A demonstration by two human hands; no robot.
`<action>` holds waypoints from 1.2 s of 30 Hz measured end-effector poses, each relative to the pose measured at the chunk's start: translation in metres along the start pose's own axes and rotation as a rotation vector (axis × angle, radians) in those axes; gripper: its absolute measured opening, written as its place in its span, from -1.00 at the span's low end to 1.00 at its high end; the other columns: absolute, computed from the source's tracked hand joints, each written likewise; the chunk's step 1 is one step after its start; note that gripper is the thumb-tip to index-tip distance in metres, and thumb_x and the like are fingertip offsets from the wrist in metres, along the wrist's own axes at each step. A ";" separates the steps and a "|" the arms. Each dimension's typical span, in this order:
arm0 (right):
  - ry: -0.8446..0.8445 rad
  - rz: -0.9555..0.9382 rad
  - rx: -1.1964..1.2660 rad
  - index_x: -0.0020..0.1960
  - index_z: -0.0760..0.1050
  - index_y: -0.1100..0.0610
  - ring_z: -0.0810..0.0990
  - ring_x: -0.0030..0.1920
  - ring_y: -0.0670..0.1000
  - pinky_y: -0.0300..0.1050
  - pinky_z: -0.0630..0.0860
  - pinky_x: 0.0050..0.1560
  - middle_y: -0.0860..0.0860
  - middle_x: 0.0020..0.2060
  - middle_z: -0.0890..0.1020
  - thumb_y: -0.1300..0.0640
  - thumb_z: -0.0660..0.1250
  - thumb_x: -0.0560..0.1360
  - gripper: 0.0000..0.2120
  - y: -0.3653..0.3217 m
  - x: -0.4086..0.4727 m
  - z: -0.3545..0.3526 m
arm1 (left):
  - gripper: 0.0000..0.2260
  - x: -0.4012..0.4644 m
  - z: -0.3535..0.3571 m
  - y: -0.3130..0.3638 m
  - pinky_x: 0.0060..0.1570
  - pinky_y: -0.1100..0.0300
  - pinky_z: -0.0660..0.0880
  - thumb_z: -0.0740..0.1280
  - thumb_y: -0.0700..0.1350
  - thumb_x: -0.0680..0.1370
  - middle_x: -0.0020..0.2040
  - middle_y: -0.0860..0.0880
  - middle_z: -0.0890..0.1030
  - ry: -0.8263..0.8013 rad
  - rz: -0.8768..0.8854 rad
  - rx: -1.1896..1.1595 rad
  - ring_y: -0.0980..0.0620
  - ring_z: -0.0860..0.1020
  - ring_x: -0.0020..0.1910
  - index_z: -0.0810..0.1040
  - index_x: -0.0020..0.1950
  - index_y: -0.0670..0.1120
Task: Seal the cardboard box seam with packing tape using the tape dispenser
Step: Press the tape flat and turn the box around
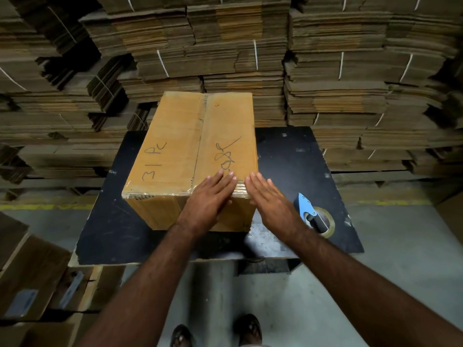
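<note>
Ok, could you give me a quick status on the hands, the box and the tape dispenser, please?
Both hands open: left flat on box near edge, right at its near right corner. Dispenser lying on table, right of box, untouched. Nothing in the way.

We see the cardboard box on the worktop, left of centre, long axis running away from us, seam down its top middle. Tape dispenser lies on the worktop right of the box, near the front edge, apart from it. Left hand rests flat on the box's near top edge, over the front face. Right hand sits just beside it at the box's near right corner. Stacks of flattened cartons stand behind the worktop. Open boxes lie on the floor, lower left. Feet below us.
</note>
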State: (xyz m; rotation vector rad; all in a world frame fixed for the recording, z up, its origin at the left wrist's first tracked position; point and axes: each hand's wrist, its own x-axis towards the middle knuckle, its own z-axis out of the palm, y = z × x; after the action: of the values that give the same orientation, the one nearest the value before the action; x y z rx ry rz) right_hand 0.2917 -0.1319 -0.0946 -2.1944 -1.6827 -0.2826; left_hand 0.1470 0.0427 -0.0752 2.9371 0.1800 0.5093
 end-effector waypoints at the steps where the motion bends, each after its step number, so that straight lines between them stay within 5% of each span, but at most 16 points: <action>1: 0.013 0.012 0.017 0.53 0.27 0.27 0.24 0.53 0.16 0.12 0.22 0.51 0.20 0.50 0.32 0.18 0.15 0.66 -0.54 -0.001 -0.005 -0.002 | -0.48 0.001 -0.003 0.001 0.50 -0.04 0.15 0.33 -0.12 0.61 0.55 -0.07 0.29 0.004 0.002 -0.017 -0.10 0.23 0.54 0.30 0.56 -0.10; 6: 0.182 0.454 0.446 0.55 0.22 0.26 0.19 0.55 0.03 -0.14 0.07 0.54 0.12 0.52 0.30 0.06 0.06 0.68 -0.51 -0.023 -0.015 -0.012 | -0.51 0.015 0.003 0.026 0.49 -0.03 0.26 0.41 -0.21 0.55 0.48 -0.09 0.41 0.023 0.054 -0.140 -0.05 0.35 0.48 0.44 0.47 -0.13; 9: 0.354 0.731 0.619 0.44 0.42 0.22 0.46 0.38 0.01 -0.21 0.29 0.41 0.08 0.37 0.51 0.10 0.20 0.63 -0.59 -0.032 -0.019 -0.007 | -0.53 0.018 0.007 0.031 0.48 -0.03 0.28 0.44 -0.24 0.52 0.44 -0.08 0.47 0.053 0.003 -0.161 -0.05 0.40 0.45 0.50 0.43 -0.12; 14: 0.215 1.136 1.264 0.07 0.63 0.07 0.68 0.04 -0.06 -0.06 0.55 0.18 0.04 0.06 0.71 -0.07 0.20 0.62 -0.70 -0.032 -0.005 0.006 | -0.61 0.018 0.013 0.036 0.45 -0.06 0.30 0.37 -0.17 0.57 0.42 -0.12 0.50 0.077 0.010 -0.103 -0.08 0.43 0.43 0.52 0.40 -0.15; 19: 0.221 1.190 1.292 -0.01 0.67 0.12 0.71 -0.07 0.00 -0.05 0.62 0.04 0.02 -0.11 0.74 -0.07 0.19 0.65 -0.64 -0.029 0.000 -0.001 | -0.45 0.016 0.012 0.032 0.49 0.01 0.19 0.42 -0.25 0.47 0.48 -0.12 0.42 0.014 0.028 -0.077 -0.07 0.36 0.48 0.45 0.46 -0.15; 25: 0.180 1.247 1.503 -0.12 0.61 0.15 0.59 -0.22 -0.03 -0.07 0.59 -0.06 0.01 -0.29 0.63 0.00 0.39 0.56 -0.78 -0.024 0.009 -0.024 | -0.47 0.017 0.012 0.033 0.45 -0.08 0.29 0.44 -0.28 0.45 0.44 -0.14 0.47 0.028 0.021 -0.101 -0.12 0.41 0.45 0.49 0.42 -0.17; 29: 0.149 1.216 1.446 -0.11 0.56 0.13 0.57 -0.23 -0.05 -0.02 0.63 -0.03 0.00 -0.30 0.59 0.05 0.36 0.59 -0.83 -0.027 0.011 -0.022 | -0.50 0.017 0.011 0.036 0.45 -0.08 0.30 0.43 -0.26 0.47 0.43 -0.12 0.49 0.036 -0.010 -0.122 -0.10 0.42 0.44 0.49 0.42 -0.16; 36: 0.356 1.274 1.460 -0.13 0.57 0.11 0.59 -0.28 -0.02 0.14 0.63 -0.01 0.07 -0.28 0.63 0.01 0.42 0.55 -0.82 -0.044 0.013 -0.005 | -0.63 0.020 0.010 0.051 0.44 0.00 0.32 0.26 0.06 0.61 0.36 -0.10 0.56 0.085 -0.106 -0.077 -0.05 0.47 0.39 0.58 0.31 -0.11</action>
State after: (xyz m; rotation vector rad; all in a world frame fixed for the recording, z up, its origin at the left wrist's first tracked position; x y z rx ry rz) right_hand 0.2535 -0.1120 -0.0781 -1.3782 0.1202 0.6457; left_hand 0.1741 -0.0059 -0.0695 2.8156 0.3166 0.6110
